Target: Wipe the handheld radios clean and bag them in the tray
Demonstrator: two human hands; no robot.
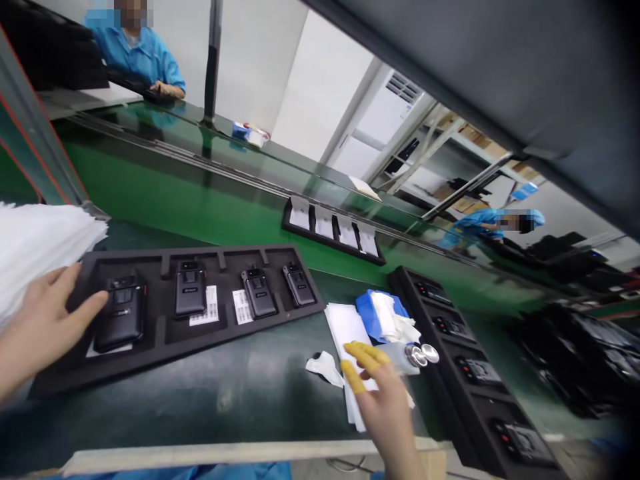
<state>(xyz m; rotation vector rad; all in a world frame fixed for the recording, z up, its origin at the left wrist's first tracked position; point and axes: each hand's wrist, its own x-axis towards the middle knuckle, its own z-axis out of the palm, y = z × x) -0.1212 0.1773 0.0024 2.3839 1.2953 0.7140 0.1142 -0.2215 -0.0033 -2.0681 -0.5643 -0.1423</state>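
My left hand (pixel 43 327) rests with fingers spread on the left end of a black foam tray (pixel 165 337), its thumb against the nearest black handheld device (pixel 121 317). Several such devices sit in the tray's slots, two with white barcode labels (pixel 205 305) beside them. My right hand (pixel 383 393), with yellow finger cots on its fingertips, hovers open over white sheets (pixel 345 323) and reaches toward a small metal-topped bottle (pixel 415 355). A crumpled white wipe (pixel 324 367) lies left of that hand.
A stack of white sheets (pixel 35 243) lies at far left. A blue cloth with white wipes (pixel 385 317) sits by a second black tray of devices (pixel 470 370) at right. A tray holding white cards (pixel 333 230) rides the green conveyor (pixel 200 193). Two people in blue work beyond.
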